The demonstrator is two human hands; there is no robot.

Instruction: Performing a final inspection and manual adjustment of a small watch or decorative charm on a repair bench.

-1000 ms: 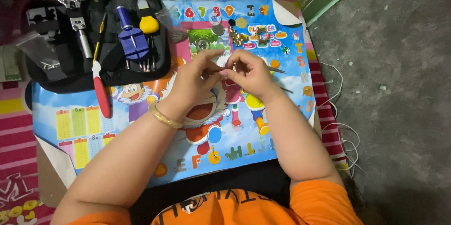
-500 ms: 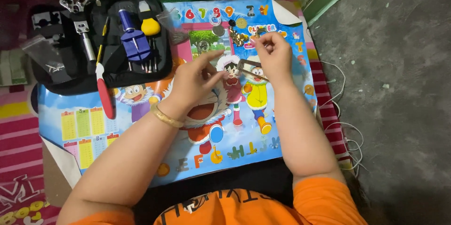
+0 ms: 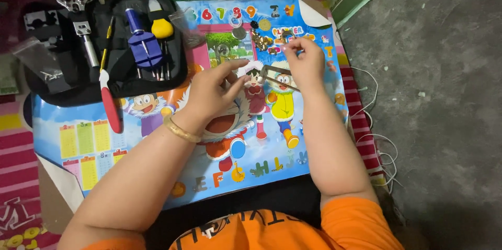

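My left hand point(image 3: 212, 93) hovers over the middle of a colourful cartoon poster mat point(image 3: 130, 140). Its fingers are loosely curled with thumb and forefinger stretched right, and I cannot tell whether anything small sits between them. My right hand point(image 3: 306, 64) reaches to the mat's upper right. Its fingertips are pinched beside a cluster of small brass-coloured parts point(image 3: 262, 40). A thin metal tweezers-like tool point(image 3: 274, 75) sticks out leftward from under that palm and seems to be held there. A gold bangle point(image 3: 180, 129) circles my left wrist.
An open black tool case point(image 3: 115, 80) lies at the upper left with a blue tool point(image 3: 142, 43), a yellow-handled tool point(image 3: 161, 26) and pliers point(image 3: 78, 15). A red-handled tool point(image 3: 111, 105) lies by it. Round metal pieces point(image 3: 238, 31) sit near the parts. White cable point(image 3: 384, 148) trails on the grey floor to the right.
My hands were together at the mat's centre. The right hand has since moved up and right to the small parts, while the left hand stayed near the centre and loosened its fingers.
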